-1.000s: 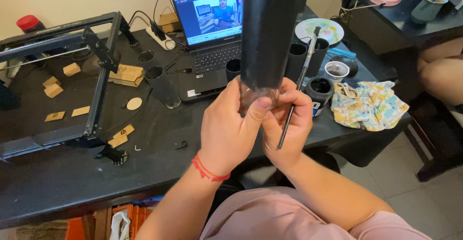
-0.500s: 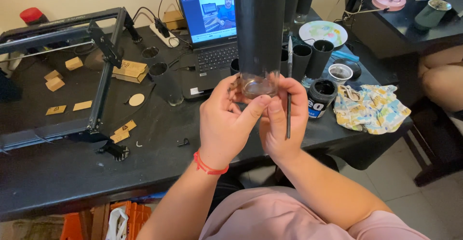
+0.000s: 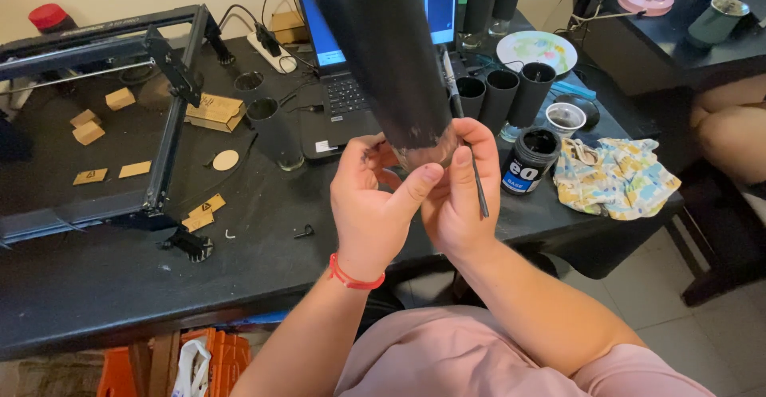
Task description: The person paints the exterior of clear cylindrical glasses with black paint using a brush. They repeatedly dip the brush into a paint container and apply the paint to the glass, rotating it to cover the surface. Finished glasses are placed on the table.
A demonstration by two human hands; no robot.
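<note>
A tall glass painted black (image 3: 384, 50) is held up in front of me, tilted with its mouth leaning away to the left and its clear unpainted base down in my hands. My left hand (image 3: 375, 205) grips the base from the left, thumb across the front. My right hand (image 3: 461, 185) cups the base from the right and also pinches a thin black paintbrush (image 3: 467, 134) that stands nearly upright beside the glass. An open jar of black paint (image 3: 530, 160) sits on the table just right of my hands.
An open laptop (image 3: 339, 94) lies behind the glass. Several more black-painted glasses (image 3: 503, 94) stand to the right, with a paint palette plate (image 3: 536, 51) and a patterned cloth (image 3: 614, 175). A metal-framed engraver (image 3: 163, 86) with small wooden pieces (image 3: 88, 132) fills the left of the black table (image 3: 96, 285).
The glass has tipped so its top leans left and comes closer to me. Both hands stay on its base, shifted slightly lower.
</note>
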